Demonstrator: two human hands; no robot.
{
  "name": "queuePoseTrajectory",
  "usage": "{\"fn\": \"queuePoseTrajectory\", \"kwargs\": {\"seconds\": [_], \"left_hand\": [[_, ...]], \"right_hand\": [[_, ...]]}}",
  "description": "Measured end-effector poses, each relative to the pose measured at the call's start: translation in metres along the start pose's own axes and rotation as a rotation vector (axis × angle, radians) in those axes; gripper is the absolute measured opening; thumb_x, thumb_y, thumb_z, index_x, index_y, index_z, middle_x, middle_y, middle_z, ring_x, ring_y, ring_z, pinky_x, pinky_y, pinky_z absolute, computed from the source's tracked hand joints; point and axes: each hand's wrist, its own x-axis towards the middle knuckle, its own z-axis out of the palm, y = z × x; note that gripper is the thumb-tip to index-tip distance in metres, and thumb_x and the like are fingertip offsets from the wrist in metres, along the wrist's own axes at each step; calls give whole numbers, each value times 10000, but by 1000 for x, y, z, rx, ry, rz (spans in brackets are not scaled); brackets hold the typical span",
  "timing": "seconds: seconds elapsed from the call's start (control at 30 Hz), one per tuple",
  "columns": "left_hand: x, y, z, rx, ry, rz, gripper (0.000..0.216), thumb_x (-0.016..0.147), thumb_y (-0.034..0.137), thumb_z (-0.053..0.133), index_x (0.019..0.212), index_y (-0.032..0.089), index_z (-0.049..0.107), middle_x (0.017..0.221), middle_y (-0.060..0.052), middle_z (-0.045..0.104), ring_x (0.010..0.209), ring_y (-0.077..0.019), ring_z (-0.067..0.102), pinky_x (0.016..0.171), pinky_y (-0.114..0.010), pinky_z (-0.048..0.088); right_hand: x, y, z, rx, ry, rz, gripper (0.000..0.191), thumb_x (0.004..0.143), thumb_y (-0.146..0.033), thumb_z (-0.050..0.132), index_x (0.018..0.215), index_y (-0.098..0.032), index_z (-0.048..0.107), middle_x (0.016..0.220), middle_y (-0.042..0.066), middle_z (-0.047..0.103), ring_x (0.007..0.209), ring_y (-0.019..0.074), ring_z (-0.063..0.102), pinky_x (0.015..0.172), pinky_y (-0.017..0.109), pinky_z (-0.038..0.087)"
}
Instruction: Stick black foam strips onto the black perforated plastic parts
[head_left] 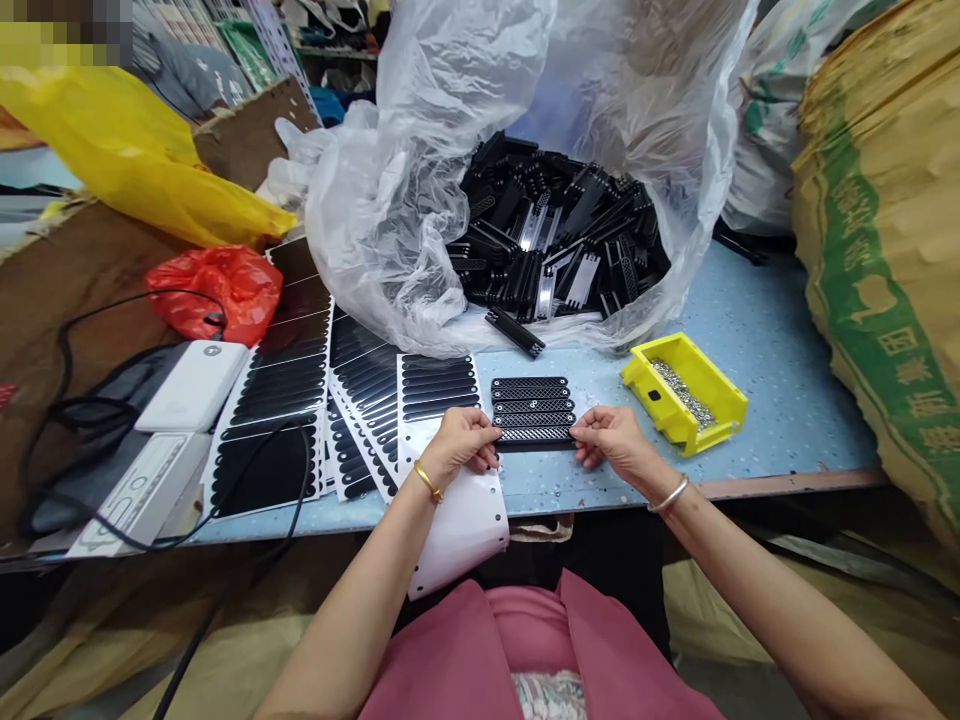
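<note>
A short stack of black patterned strips (pixel 531 393) lies side by side on the blue tabletop, with a small silver piece on one of them. Closest to me is a black strip (pixel 535 436), its dotted top catching the light. My left hand (pixel 472 440) pinches its left end between thumb and finger. At the opposite end, my right hand (pixel 604 436) has its thumb and fingertips closed on it. Under my left wrist, a white backing sheet (pixel 459 530) hangs over the table edge. To the right stands a yellow bin (pixel 720 395) holding many small metal parts (pixel 682 392).
A large clear plastic bag (pixel 375 230) gapes behind my hands, full of black strips (pixel 562 230). Sheets of black adhesive strips (pixel 274 400) fan out at left, near a white box (pixel 142 495), a cable and a red bag (pixel 217 290). A brown sack (pixel 885 250) stands right.
</note>
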Motion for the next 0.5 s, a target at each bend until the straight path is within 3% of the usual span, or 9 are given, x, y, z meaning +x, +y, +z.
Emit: {"fn": "queuePoseTrajectory", "kwargs": {"seconds": [0.5], "left_hand": [[1, 1, 3, 4, 7, -23, 255, 741, 206, 765, 694, 150, 521, 466, -31, 637, 423, -167, 661, 346, -152, 422]], "right_hand": [[0, 0, 0, -1, -25, -1, 400, 508, -394, 893, 623, -169, 582, 464, 11, 619, 394, 170, 623, 317, 215, 462]]}}
